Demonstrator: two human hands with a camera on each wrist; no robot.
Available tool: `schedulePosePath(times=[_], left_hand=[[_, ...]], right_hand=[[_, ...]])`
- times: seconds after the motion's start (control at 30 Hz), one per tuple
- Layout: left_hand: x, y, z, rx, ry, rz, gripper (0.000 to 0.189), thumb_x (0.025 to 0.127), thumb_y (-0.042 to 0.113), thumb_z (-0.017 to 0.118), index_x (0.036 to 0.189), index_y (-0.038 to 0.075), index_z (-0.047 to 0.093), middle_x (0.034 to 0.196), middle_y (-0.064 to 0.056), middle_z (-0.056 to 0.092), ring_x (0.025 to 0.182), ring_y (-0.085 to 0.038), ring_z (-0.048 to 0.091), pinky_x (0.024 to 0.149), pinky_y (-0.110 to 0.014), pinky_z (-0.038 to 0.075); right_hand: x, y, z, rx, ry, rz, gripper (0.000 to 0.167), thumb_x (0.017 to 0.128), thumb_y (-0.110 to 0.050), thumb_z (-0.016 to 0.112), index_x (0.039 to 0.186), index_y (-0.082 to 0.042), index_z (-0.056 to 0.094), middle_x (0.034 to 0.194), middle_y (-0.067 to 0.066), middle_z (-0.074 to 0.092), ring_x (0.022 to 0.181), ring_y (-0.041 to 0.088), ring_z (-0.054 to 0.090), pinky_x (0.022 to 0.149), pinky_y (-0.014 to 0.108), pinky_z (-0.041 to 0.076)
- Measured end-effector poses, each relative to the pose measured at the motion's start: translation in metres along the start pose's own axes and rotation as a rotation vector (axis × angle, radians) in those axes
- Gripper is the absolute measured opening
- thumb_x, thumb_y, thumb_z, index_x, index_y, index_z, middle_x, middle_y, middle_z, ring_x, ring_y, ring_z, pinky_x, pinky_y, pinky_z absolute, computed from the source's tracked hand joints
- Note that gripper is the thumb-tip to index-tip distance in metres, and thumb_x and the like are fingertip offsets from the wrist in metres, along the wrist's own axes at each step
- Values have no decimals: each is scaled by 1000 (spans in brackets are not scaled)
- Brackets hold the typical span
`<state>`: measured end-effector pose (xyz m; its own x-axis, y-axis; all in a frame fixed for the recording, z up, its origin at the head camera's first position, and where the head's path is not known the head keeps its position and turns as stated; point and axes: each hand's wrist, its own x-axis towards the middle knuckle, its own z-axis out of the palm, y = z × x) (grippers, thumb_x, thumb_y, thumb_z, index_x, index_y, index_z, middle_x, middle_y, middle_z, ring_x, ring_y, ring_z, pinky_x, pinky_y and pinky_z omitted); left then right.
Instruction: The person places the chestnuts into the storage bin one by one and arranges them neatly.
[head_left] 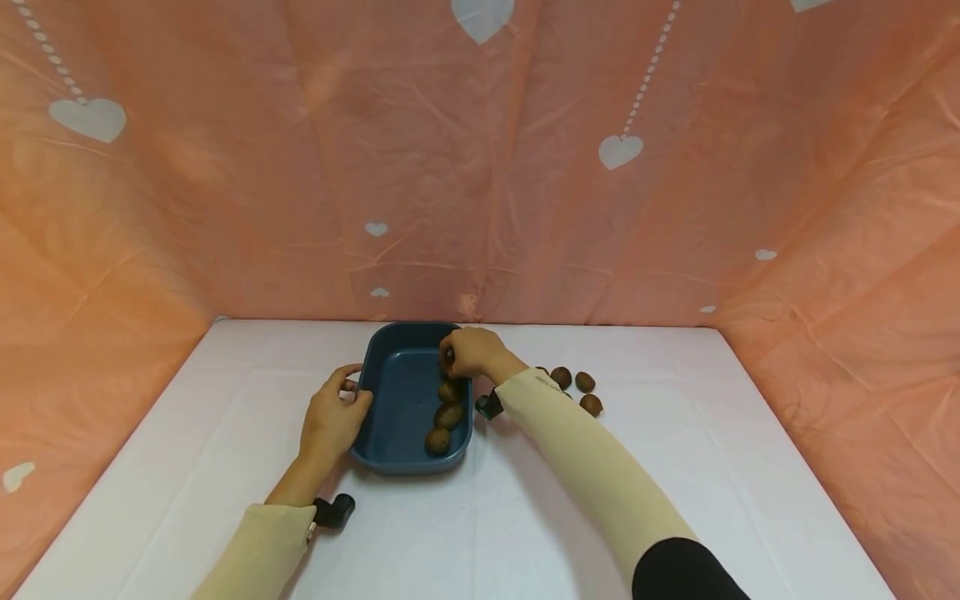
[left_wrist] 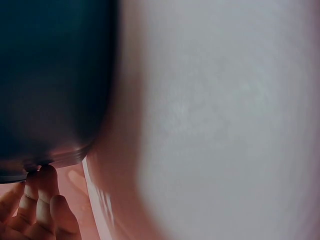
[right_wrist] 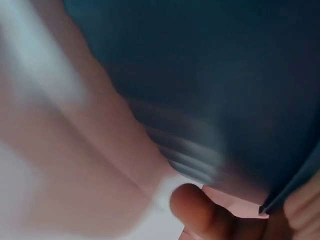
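A blue-grey rectangular tub (head_left: 397, 392) stands on the white table near its back edge. My left hand (head_left: 333, 417) rests against the tub's left side; in the left wrist view its fingertips (left_wrist: 47, 175) touch the wall with the fingers fairly straight. Over the tub's back right part, my right hand (head_left: 472, 352) pinches a dark brown nut (head_left: 449, 356) inside the rim. Below that hand, several round brown nuts (head_left: 448, 416) form a row along the tub's right wall. The right wrist view shows the tub's outer wall (right_wrist: 215, 100) and a fingertip (right_wrist: 190, 202) beneath it.
Several loose brown nuts (head_left: 591, 405) lie on the table right of the tub, some partly hidden behind the right sleeve (head_left: 592, 450). Behind and at both sides hangs an orange-pink cloth (head_left: 525, 250) with pale hearts. The white tabletop (head_left: 420, 533) extends in front.
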<state>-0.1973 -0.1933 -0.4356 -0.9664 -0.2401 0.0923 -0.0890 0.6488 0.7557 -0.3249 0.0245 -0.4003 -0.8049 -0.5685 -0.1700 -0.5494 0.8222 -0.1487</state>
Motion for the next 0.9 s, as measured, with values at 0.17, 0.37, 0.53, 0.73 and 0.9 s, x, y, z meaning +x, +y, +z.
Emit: schedulePosePath(times=[0.17, 0.37, 0.53, 0.73, 0.9], left_hand=[[0, 0, 0, -5, -2, 5, 45, 90, 22, 54, 135, 17, 52, 113, -14, 61, 90, -26, 60, 72, -32, 44], [0, 1, 1, -6, 3, 10, 45, 90, 22, 55, 135, 17, 53, 112, -14, 62, 89, -26, 60, 72, -32, 44], [1, 1, 0, 4, 4, 13, 46, 90, 22, 54, 135, 17, 52, 113, -14, 62, 90, -26, 60, 73, -33, 44], [1, 0, -1, 1, -1, 10, 45, 90, 22, 54, 135, 17, 52, 113, -14, 62, 91, -27, 60, 73, -33, 44], [1, -1, 0, -7, -1, 9, 45, 90, 22, 54, 135, 16, 52, 112, -14, 62, 91, -27, 60, 73, -33, 44]], right_hand=[[-1, -2, 0, -1, -13, 7, 25, 82, -32, 72, 106, -29, 70, 104, -6, 68, 89, 13, 61, 74, 32, 50], [-2, -1, 1, 15, -10, 12, 22, 84, -34, 70, 105, -28, 70, 105, -5, 68, 89, 13, 61, 75, 32, 49], [-5, -4, -3, -38, 19, -22, 25, 83, -35, 70, 107, -27, 70, 109, -5, 68, 93, 14, 63, 76, 34, 51], [-13, -3, -13, -49, 90, -86, 31, 83, -32, 70, 113, -27, 68, 108, -5, 68, 93, 14, 62, 79, 36, 51], [-25, 5, -28, 85, 120, -160, 33, 84, -28, 69, 116, -20, 69, 113, -2, 68, 102, 17, 63, 88, 39, 50]])
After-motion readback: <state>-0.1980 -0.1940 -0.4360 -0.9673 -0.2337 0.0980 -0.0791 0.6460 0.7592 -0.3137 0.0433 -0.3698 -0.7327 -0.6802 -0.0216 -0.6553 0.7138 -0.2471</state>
